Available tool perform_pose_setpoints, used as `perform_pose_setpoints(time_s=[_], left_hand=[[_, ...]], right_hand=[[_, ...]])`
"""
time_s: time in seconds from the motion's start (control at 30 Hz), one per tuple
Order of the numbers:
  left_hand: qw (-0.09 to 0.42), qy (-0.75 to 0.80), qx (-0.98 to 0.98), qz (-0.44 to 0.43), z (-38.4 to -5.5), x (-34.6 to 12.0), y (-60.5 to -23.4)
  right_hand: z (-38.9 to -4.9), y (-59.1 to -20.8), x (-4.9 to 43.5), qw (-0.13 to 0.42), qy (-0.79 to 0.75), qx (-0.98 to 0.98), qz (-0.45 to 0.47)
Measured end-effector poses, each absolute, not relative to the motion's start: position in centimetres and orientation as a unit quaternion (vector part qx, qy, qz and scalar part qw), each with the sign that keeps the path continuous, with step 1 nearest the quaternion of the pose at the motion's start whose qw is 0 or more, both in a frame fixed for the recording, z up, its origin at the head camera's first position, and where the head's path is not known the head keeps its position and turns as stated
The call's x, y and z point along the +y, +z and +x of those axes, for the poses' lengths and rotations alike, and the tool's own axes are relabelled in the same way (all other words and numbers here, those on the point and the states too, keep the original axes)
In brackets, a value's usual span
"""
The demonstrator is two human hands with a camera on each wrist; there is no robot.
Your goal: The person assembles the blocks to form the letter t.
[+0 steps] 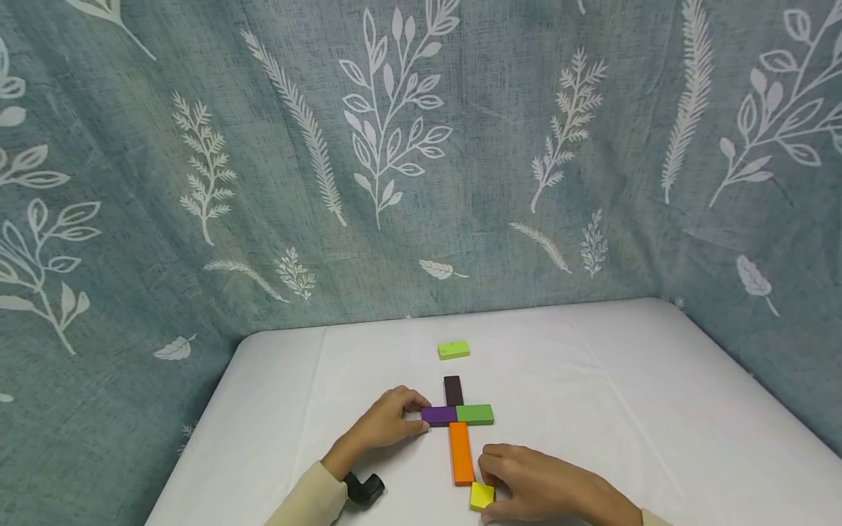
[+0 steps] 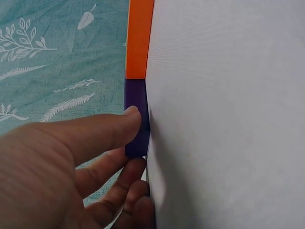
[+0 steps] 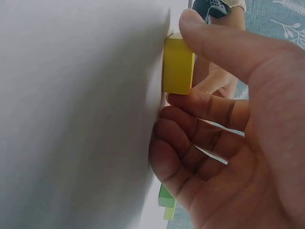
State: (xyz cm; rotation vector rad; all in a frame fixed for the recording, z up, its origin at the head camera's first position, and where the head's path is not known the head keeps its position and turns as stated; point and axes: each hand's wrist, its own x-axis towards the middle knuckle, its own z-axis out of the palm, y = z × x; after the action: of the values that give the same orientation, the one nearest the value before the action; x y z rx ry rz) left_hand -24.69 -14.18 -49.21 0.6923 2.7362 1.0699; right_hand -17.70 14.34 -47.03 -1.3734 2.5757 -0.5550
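Note:
My left hand (image 1: 393, 418) pinches the left end of a purple block (image 1: 438, 416) between thumb and fingers. In the left wrist view the thumb lies across this block (image 2: 136, 102). A green block (image 1: 475, 415) meets its right end, a dark block (image 1: 453, 391) stands behind the joint, and an orange block (image 1: 461, 454) runs toward the front. My right hand (image 1: 533, 478) holds a small yellow block (image 1: 482, 496) at the orange block's front end. The right wrist view shows the yellow block (image 3: 177, 67) between thumb and index finger, the other fingers curled below.
Behind the arrangement, a lime-green block (image 1: 454, 350) lies apart on the white-covered table (image 1: 579, 380). A black device (image 1: 364, 489) is at the left wrist. Leaf-patterned teal cloth (image 1: 395, 277) hangs behind and beside the table.

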Motion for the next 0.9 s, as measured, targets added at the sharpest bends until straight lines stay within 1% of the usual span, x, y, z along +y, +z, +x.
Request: perform_pose_setpoints(time_s=[0.43,0.8,0.9], left_hand=[[0.051,0.351,0.904,0.236,-24.75,-14.19,-49.47],[0.063,0.355,0.907,0.219,-24.71,-14.04,-49.17],[0.070,0.351,0.908,0.215,-24.58,-14.00,-49.27]], right_hand=[[-17.69,-47.25,14.42,0.081,-0.179,0.867,-0.458],[-17.79,-46.99,14.51,0.089,-0.186,0.867,-0.454],[-17.70,-47.05,14.50,0.102,-0.191,0.867,-0.448]])
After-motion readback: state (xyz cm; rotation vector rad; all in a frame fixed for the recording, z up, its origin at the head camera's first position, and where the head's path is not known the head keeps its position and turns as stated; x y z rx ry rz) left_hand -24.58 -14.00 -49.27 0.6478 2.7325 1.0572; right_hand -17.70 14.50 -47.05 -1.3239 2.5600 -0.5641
